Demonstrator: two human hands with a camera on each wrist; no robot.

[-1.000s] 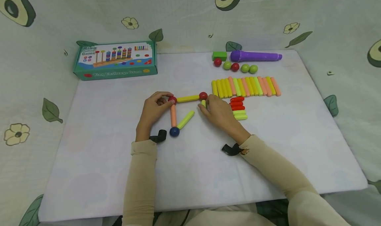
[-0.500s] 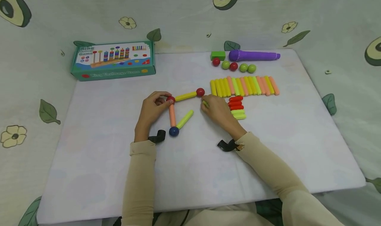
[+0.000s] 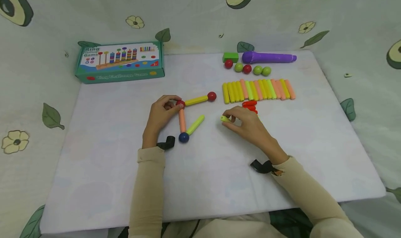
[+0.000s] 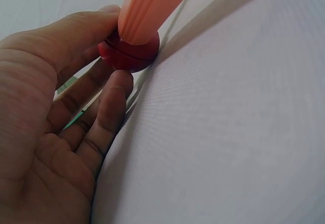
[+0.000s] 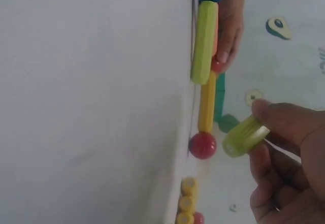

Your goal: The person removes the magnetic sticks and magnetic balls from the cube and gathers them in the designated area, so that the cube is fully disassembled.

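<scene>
My left hand [image 3: 161,114] pinches a red ball [image 4: 129,54] at one corner of a joined stick-and-ball frame. From that ball run an orange stick [image 3: 182,121] to a blue ball [image 3: 183,137] and a yellow stick [image 3: 196,100] to another red ball [image 3: 212,96]. A lime green stick [image 3: 195,124] slants out from the blue ball with its other end free. To the right of the frame, my right hand [image 3: 247,124] pinches a short lime green stick [image 5: 246,136] between thumb and fingers, apart from the frame.
A row of yellow, orange and green sticks [image 3: 258,90] lies behind the right hand, with red sticks [image 3: 249,103] just beyond it. Farther back are loose balls [image 3: 247,69], a green block [image 3: 230,57] and a purple microphone-shaped stick [image 3: 269,58]. A game box [image 3: 120,62] stands back left.
My right hand has drawn away from the far red ball, rightward and toward me, with the short green stick. The left hand keeps its hold; the yellow stick's far end has shifted slightly back.
</scene>
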